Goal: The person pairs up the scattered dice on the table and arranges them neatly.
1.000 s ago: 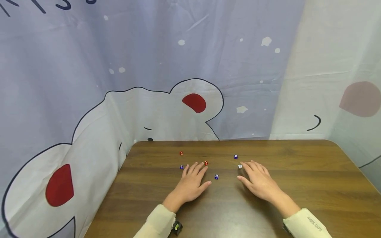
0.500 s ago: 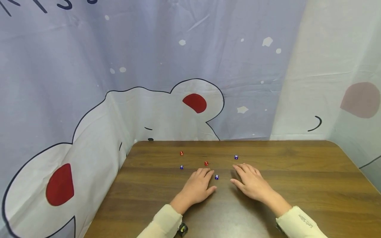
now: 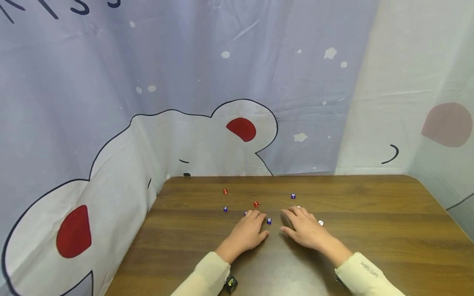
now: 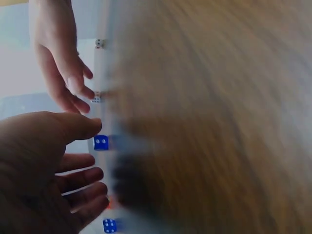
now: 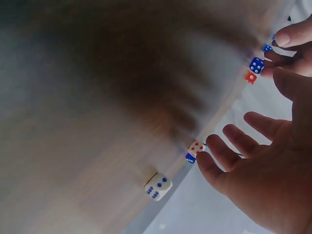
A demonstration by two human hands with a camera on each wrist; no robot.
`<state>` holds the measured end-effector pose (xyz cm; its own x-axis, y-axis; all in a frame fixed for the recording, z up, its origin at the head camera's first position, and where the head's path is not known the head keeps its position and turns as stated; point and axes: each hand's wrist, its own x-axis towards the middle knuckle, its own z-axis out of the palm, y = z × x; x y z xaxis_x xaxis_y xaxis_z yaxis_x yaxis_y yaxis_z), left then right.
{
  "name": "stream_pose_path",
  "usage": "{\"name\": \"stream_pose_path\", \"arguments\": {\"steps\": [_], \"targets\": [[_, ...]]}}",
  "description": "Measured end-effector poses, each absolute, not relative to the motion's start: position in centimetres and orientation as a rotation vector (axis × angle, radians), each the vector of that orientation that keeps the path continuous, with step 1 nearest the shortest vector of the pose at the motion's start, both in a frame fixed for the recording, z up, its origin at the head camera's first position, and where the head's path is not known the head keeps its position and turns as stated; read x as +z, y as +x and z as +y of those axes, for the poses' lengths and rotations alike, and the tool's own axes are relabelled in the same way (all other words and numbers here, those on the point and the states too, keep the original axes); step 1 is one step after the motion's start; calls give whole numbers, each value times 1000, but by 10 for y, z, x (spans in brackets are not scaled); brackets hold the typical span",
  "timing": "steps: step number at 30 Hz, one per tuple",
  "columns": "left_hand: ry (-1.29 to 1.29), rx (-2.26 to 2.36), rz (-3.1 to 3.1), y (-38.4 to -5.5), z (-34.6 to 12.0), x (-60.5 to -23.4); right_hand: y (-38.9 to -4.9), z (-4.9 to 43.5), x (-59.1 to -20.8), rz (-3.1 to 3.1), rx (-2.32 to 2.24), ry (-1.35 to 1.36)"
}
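My left hand (image 3: 245, 233) is over the table with its fingers loosely bent and holds nothing. A blue die (image 3: 269, 221) lies just right of its fingertips, and another blue die (image 3: 246, 213) is partly hidden behind them. To the right, my right hand (image 3: 308, 230) holds nothing, its fingers relaxed and spread in the right wrist view. One white die (image 3: 320, 223) with blue pips (image 5: 158, 186) sits beside it. A second white die, with red pips (image 5: 196, 147), is mostly covered by its fingers in the head view.
Farther back on the wooden table (image 3: 370, 205) lie two red dice, one at the far left (image 3: 225, 191) and one nearer the middle (image 3: 256, 204). A blue die (image 3: 225, 209) is at the left, another blue die (image 3: 293, 196) toward the back. A printed curtain (image 3: 303, 82) hangs behind.
My left hand has drawn back and to the right, my right hand to the left. A white die right of the right hand and a blue die by the left fingertips have come into sight.
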<state>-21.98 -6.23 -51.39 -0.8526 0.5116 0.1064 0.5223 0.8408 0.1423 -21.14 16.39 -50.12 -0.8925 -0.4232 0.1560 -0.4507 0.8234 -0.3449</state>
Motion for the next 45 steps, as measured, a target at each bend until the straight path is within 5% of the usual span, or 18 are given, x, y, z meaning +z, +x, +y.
{"name": "stream_pose_path", "arguments": {"steps": [45], "targets": [[-764, -396, -2947, -233, -48, -514, -228, 132, -510, -2837, 545, 819]]}}
